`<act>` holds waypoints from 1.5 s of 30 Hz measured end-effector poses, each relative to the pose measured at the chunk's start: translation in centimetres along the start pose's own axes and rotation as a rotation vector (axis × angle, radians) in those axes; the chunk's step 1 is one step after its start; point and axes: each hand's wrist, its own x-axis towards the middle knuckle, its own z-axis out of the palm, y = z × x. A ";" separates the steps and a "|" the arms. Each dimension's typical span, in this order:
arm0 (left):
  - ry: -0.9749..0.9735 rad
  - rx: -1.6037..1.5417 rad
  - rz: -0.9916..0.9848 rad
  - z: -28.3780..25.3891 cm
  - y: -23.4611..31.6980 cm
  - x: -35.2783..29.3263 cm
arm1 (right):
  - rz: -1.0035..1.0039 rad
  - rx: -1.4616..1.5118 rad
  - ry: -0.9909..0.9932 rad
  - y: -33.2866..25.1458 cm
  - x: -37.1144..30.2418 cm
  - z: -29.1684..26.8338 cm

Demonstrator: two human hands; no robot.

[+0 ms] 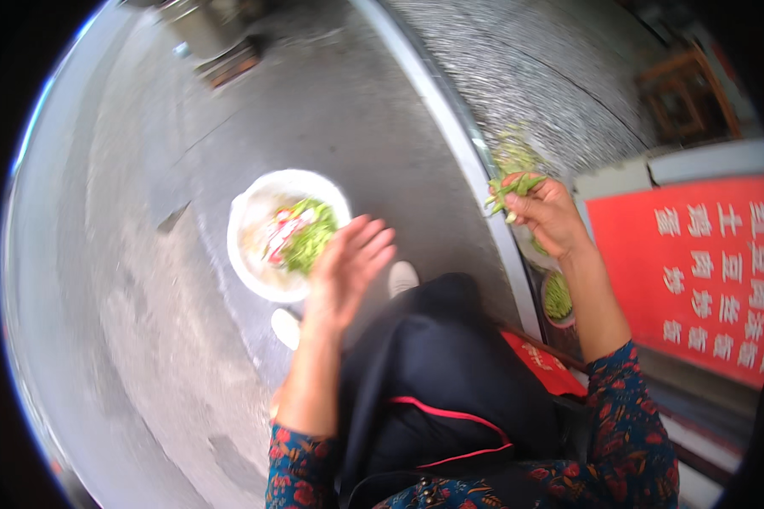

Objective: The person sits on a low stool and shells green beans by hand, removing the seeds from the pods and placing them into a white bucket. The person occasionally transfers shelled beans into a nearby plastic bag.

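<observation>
My left hand (348,270) is held out with its fingers stretched and nothing in it, beside the right rim of a white round tub (238,242) on the ground. Inside the tub lie chopped-looking green pieces (308,242) and a red-and-white item (285,231) that I cannot make out. My right hand (542,214) is raised to the right, its thumb and fingers closed on a small bunch of slender green pods (518,188). Beyond it is a loose heap of greens (516,153). Below that hand stands a small bowl of green pieces (558,297).
A pale raised sill (437,97) runs between the grey concrete ground and a textured floor. At right hangs a red sign (624,254). A wooden frame (681,95) stands at the far right. A blurred container (197,30) is at the far left. My white shoes (403,278) are near the tub.
</observation>
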 end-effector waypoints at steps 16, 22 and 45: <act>0.245 -0.613 0.428 -3.2 7.5 -2.0 | -0.303 -0.539 -0.296 5.1 4.4 28.8; 0.075 -0.725 0.553 -5.1 6.7 -0.8 | -0.573 -0.676 -0.266 5.9 4.2 29.0; 0.063 -1.015 0.459 -5.6 5.3 1.8 | -1.059 -0.584 -0.224 7.9 5.1 30.6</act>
